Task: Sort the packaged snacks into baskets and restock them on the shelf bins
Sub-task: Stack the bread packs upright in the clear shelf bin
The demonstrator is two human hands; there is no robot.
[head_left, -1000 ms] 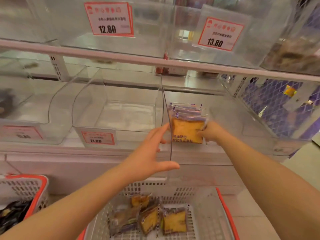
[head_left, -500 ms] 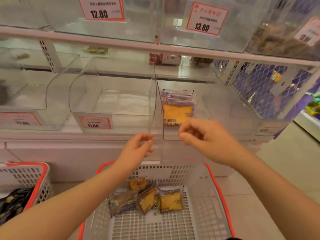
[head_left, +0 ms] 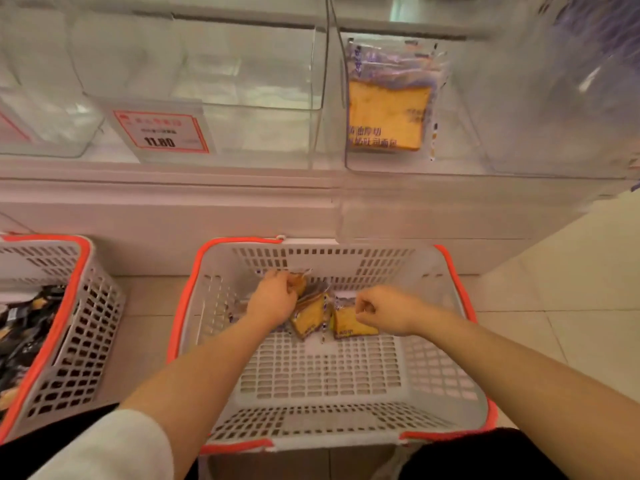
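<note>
A white basket with an orange rim (head_left: 460, 344) stands on the floor below the shelf. Several yellow toast packs lie at its far end. My left hand (head_left: 272, 299) is closed on one toast pack (head_left: 298, 280) at the back wall of the basket. My right hand (head_left: 382, 311) is curled over another toast pack (head_left: 349, 327), fingers pinching its top edge. A third pack (head_left: 308, 315) lies between the hands. In the clear shelf bin (head_left: 457, 161) above, stocked toast packs (head_left: 389, 109) stand upright against the left wall.
A second orange-rimmed basket (head_left: 74, 306) with dark snack packs (head_left: 20, 337) stands at the left. An empty clear bin (head_left: 263, 91) with an 11.80 price tag (head_left: 161, 131) sits left of the stocked bin. Tiled floor lies to the right.
Both hands have dropped from the shelf bin down into the basket and closed on toast packs. The view has tilted downward. The packs placed in the bin stay there.
</note>
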